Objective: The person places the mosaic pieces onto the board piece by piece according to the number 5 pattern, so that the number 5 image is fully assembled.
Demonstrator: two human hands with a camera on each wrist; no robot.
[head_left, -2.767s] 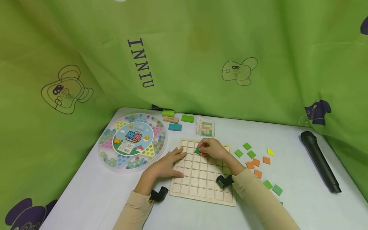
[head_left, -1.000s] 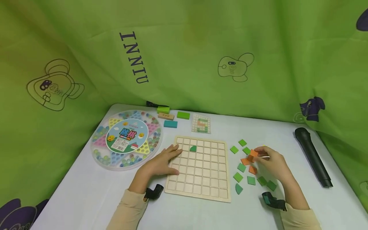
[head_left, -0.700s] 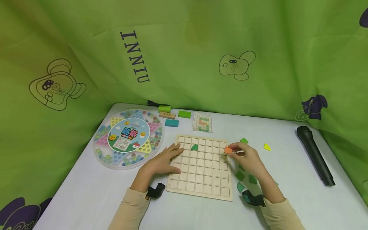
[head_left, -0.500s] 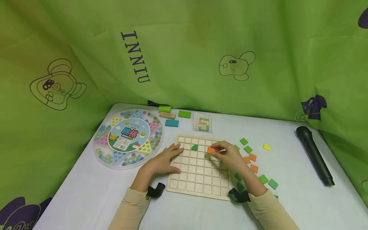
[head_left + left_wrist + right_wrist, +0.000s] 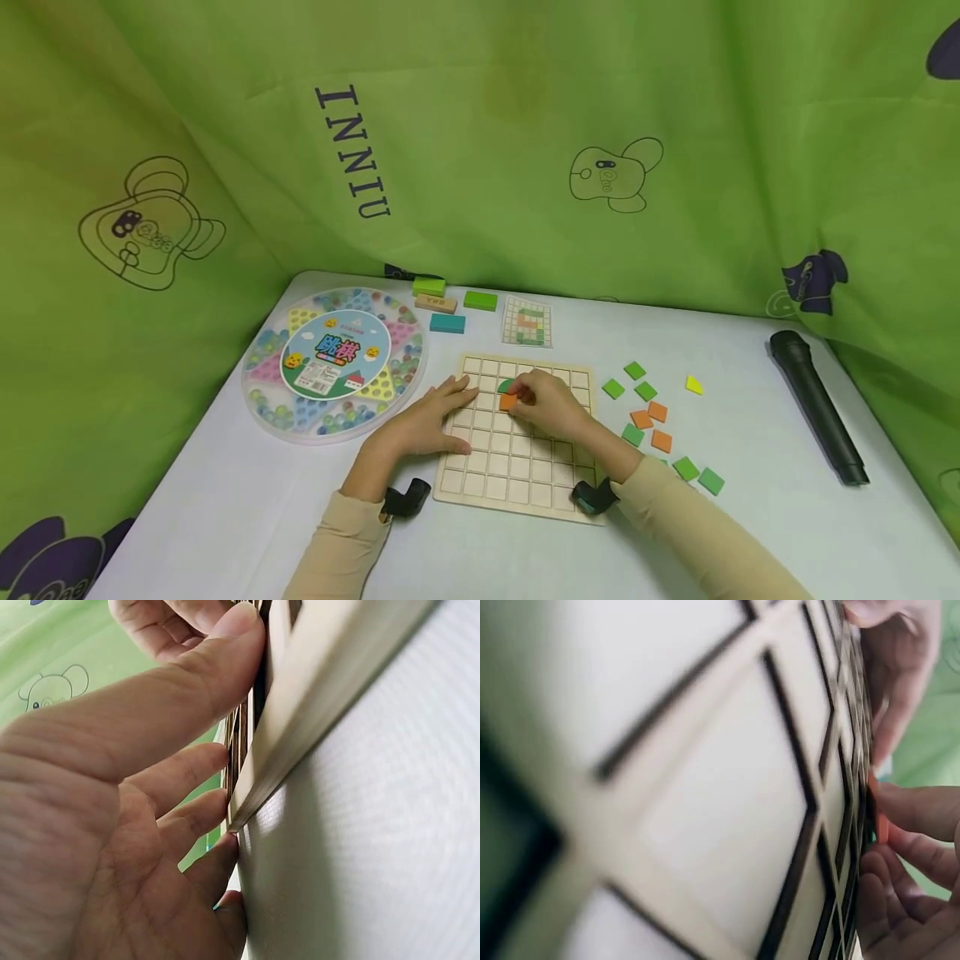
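A wooden grid board (image 5: 517, 492) lies on the white table. My left hand (image 5: 423, 425) rests along its left edge, fingers spread; in the left wrist view the thumb (image 5: 217, 667) lies over the board's rim (image 5: 300, 697). Between thumb and fingers, my right hand (image 5: 551, 406) pinches a square orange tile (image 5: 507, 402) at a cell in the upper left part of the board. Just above that tile sits a green quarter-round tile (image 5: 506, 386), partly hidden by the fingers. The right wrist view has the orange tile (image 5: 881, 817) edge-on against the board.
Right of the board lie loose green tiles (image 5: 635, 371), orange tiles (image 5: 657, 412) and a yellow tile (image 5: 693, 385). A pattern card (image 5: 527, 322) and several blocks (image 5: 447, 323) are behind it. A Chinese checkers set (image 5: 335, 362) stands left, a black microphone (image 5: 817, 408) far right.
My right hand placed the green quarter-round tile, picked an orange tile from the right-hand pile and carried it left to the cell below the green one. The left hand stayed on the board.
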